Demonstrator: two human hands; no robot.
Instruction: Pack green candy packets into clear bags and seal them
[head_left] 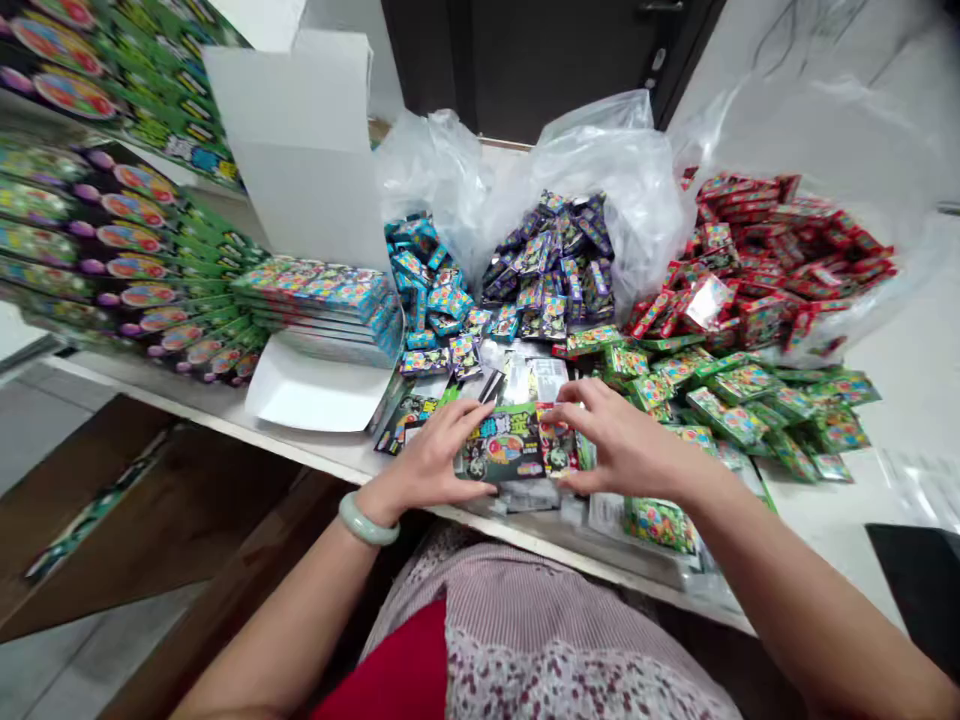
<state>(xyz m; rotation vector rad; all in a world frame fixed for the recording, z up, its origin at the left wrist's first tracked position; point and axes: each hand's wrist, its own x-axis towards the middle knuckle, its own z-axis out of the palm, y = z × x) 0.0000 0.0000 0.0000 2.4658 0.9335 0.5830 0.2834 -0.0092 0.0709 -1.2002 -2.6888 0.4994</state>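
Note:
My left hand (435, 450), with a pale bangle at the wrist, grips the left end of a black and green printed packet (501, 447), thumb at its lower edge and fingers on top. At the packet's right end is a small red printed box (557, 442). My right hand (619, 435) holds that box between thumb below and fingers above. Beneath both hands lie clear plastic wrappers (529, 495) and more black printed packets (409, 422). Whether the red box is inside the packet or just against it, I cannot tell.
Behind are heaps of small boxes: blue (431, 280), purple (559, 265) and red (780, 260), with plastic bags (622, 150). Green boxes (757, 400) lie loose at right. Leftward stand a white open carton (322, 395) with stacked packets and rows of printed packages (142, 240).

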